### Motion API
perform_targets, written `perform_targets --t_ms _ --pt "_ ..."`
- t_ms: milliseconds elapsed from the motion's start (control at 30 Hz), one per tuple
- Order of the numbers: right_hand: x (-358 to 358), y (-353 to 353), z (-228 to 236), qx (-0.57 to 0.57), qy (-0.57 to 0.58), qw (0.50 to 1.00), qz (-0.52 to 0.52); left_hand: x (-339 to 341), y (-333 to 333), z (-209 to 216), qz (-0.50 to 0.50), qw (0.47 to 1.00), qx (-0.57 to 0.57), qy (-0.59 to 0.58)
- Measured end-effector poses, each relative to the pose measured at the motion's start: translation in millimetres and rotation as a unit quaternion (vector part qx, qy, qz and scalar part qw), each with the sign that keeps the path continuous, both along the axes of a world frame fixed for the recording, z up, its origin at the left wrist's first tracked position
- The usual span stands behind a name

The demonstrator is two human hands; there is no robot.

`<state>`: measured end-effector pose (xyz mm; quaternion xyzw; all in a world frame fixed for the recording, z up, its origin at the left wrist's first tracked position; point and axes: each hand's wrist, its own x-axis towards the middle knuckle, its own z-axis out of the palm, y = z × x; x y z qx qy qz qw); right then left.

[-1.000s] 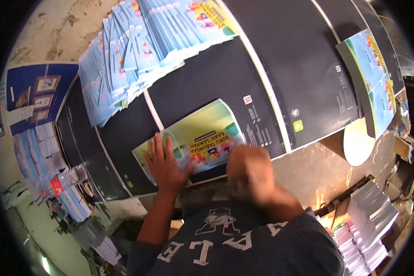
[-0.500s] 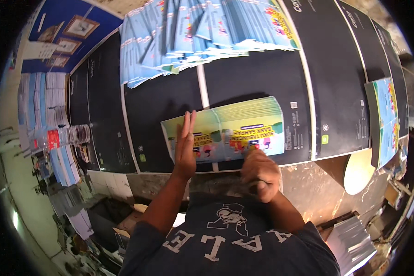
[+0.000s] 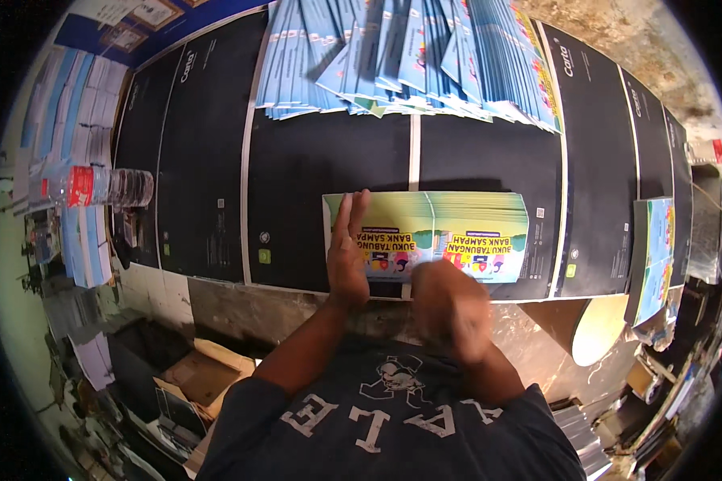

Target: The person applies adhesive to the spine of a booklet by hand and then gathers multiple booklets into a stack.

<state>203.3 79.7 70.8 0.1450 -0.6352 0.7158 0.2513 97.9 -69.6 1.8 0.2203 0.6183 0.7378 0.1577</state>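
Note:
A fanned stack of printed booklet covers (image 3: 479, 207), green, yellow and light blue, lies near the front edge of the black-covered table. My left hand (image 3: 348, 258) rests on the stack's left part with its fingers stretched out, pointing away from me. At the stack's near edge, right of the left hand, is my right hand (image 3: 453, 309). Motion smears it, so its fingers and anything in them cannot be made out. A pale line (image 3: 433, 212) runs across the stack between its two printed halves.
A big spread of light blue booklets (image 3: 377, 64) covers the far part of the table (image 3: 329, 160). At the right end sits another stack of covers (image 3: 658, 248). A plastic bottle (image 3: 96, 187) and paper piles (image 3: 64, 104) stand to the left. An open cardboard box (image 3: 204, 377) is below the table's edge.
The view has shifted, so table and stack appear farther right. My left hand stays flat on the covers. My right hand remains at the near edge, blurred in both frames.

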Motion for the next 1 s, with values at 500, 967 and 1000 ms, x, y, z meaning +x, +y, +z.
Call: perform_targets --t_ms 500,967,1000 --pt "2.7 -7.9 -47.2 -0.069 -0.121 0.990 -0.038 5.8 -34.6 30.8 0.135 0.843 -0.511 0.094" --pt "4.6 -8.1 -51.0 -0.048 -0.125 0.991 -0.023 -14.7 -58.1 19.3 0.122 0.842 -0.370 0.373" --pt "4.2 -8.2 -50.4 -0.070 -0.130 0.989 -0.020 -23.5 -51.7 28.8 0.113 0.881 -0.397 0.231"
